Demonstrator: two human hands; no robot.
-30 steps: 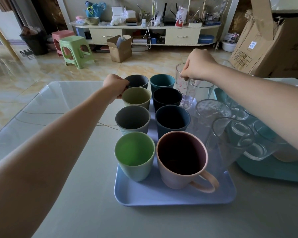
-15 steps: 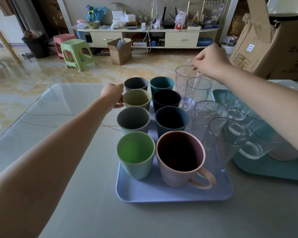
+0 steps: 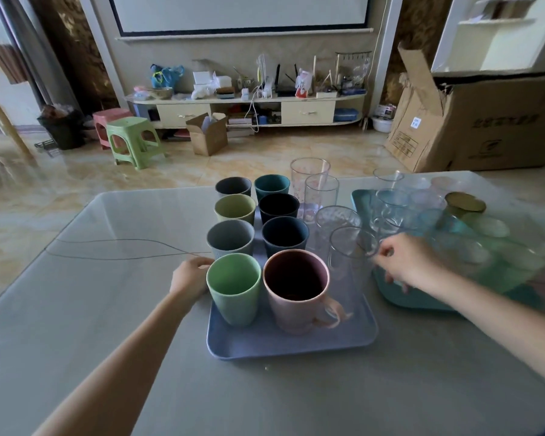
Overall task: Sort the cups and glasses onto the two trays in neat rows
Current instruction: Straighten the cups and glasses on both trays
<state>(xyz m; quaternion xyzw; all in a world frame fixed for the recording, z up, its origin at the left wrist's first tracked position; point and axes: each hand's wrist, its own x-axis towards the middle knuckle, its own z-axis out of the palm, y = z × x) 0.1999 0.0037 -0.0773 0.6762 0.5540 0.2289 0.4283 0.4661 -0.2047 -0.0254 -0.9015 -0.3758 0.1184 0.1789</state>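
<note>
The left hand [image 3: 189, 280] is touching the light green cup [image 3: 234, 289] at the blue tray's [image 3: 283, 343] near-left corner, fingers loosely curled; the right hand [image 3: 405, 265] is pinching the nearest clear glass's [image 3: 350, 265] rim.

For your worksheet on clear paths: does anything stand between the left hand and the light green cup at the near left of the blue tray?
Nothing visible does. The left hand is right beside the light green cup, its fingers at the cup's left side near the rim. The pink mug stands on the cup's other side, on the blue tray.

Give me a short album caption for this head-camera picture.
Left hand touches the green cup on the blue tray; right hand pinches a clear glass.
</note>
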